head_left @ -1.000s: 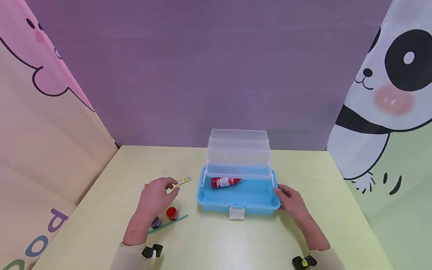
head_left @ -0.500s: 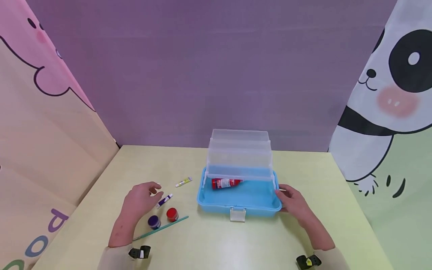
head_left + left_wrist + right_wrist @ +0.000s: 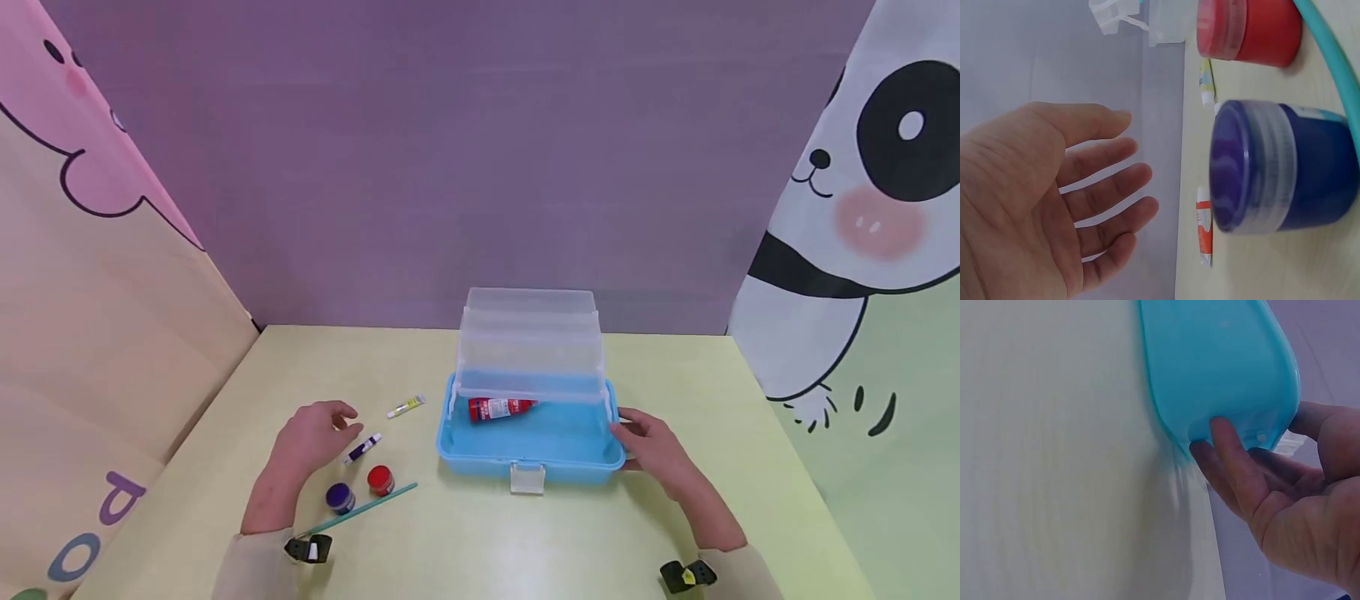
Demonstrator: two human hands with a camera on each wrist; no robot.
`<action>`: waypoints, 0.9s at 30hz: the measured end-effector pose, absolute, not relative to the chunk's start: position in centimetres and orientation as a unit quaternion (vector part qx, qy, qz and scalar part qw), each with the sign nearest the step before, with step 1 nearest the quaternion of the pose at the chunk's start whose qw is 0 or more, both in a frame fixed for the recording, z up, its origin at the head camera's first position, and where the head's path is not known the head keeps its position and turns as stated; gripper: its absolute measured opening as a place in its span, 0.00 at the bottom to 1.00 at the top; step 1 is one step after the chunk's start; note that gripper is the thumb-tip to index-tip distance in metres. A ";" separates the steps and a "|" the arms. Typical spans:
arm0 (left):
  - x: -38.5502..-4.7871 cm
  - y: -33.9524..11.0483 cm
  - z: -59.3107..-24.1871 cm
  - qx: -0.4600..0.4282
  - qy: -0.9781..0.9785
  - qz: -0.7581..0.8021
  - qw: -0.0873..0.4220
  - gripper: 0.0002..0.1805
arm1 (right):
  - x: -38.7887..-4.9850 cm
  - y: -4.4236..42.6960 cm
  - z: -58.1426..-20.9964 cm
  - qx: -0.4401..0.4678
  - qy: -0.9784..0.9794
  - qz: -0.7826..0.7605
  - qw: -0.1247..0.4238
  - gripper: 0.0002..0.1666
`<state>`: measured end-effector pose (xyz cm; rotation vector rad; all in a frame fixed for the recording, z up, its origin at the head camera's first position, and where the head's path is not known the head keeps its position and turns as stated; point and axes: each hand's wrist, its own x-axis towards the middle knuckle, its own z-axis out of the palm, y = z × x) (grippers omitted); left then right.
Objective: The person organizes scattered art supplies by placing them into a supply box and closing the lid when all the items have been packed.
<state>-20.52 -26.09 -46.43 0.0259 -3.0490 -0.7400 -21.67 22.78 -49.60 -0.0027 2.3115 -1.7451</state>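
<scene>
The light blue plastic box point(image 3: 570, 433) is sitting level on the table point(image 3: 495, 542), its frosted lid point(image 3: 529, 337) standing raised at the back and its clear latch point(image 3: 527, 480) hanging down at the front. The right hand point(image 3: 654, 450) is gripping its right end, thumb resting at the rim, fingers touching the outer wall. Inside, a red bottle point(image 3: 498, 408) is lying on its side toward the back left, its tip pointing right. Just beside the left hand point(image 3: 313, 435), a small white-and-purple tube point(image 3: 362, 448) is lying slantwise, between a yellow tube point(image 3: 406, 407) and a red jar point(image 3: 380, 480)
</scene>
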 end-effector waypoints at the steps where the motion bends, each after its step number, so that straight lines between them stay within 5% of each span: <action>1: -20.7 -26.2 -46.6 0.006 -0.972 -0.236 0.001 0.17 | -21.8 22.7 -49.5 0.000 0.793 -0.596 0.124 0.32; 27: -25.2 -25.3 -47.8 -0.002 -0.968 -0.242 -0.066 0.17 | -22.7 22.7 -48.0 -0.030 0.792 -0.581 0.186 0.33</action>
